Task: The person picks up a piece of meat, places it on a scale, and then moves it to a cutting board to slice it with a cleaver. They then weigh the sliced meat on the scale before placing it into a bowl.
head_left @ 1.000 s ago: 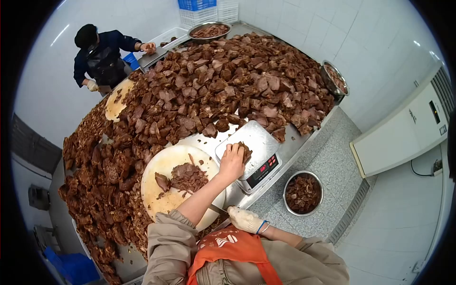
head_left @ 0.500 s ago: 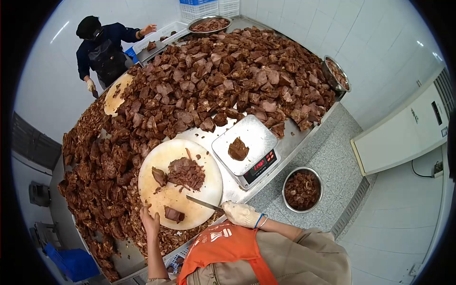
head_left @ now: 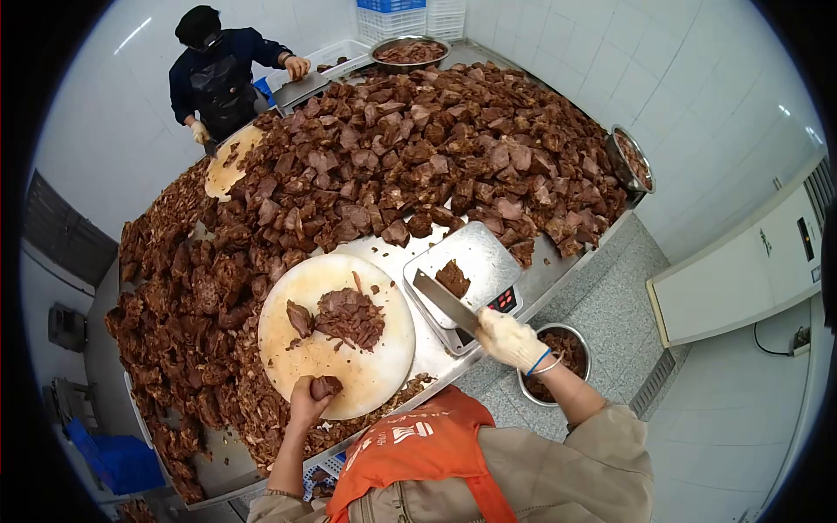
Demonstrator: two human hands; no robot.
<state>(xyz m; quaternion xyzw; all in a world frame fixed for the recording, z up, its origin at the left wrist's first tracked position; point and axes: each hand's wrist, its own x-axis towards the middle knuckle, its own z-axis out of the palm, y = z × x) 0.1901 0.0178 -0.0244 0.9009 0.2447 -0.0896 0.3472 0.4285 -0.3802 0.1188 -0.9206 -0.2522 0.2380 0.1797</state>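
My bare left hand (head_left: 305, 403) is closed around a chunk of cooked meat (head_left: 326, 387) at the near edge of the round cutting board (head_left: 384, 370). In my gloved right hand (head_left: 513, 338) is a knife (head_left: 446, 302), its wide blade raised over the digital scale (head_left: 495, 253). A brown meat piece (head_left: 452, 279) rests on the scale's metal plate, close to the blade tip. Sliced meat (head_left: 350, 317) lies heaped on the board, with another chunk (head_left: 300, 319) to its left. My right hand and the knife cover part of the scale's display.
A large mound of meat chunks (head_left: 392, 148) spreads over the metal table. A steel bowl of meat (head_left: 558, 349) stands on the floor to the right; more bowls (head_left: 410, 52) sit at the table's far edge. Across the table, a co-worker (head_left: 222, 78) holds a knife beside another board (head_left: 228, 179).
My left hand has closed on the meat chunk on the board. My right hand has carried the knife up and right, from the board to above the scale. The co-worker's raised hand has lowered.
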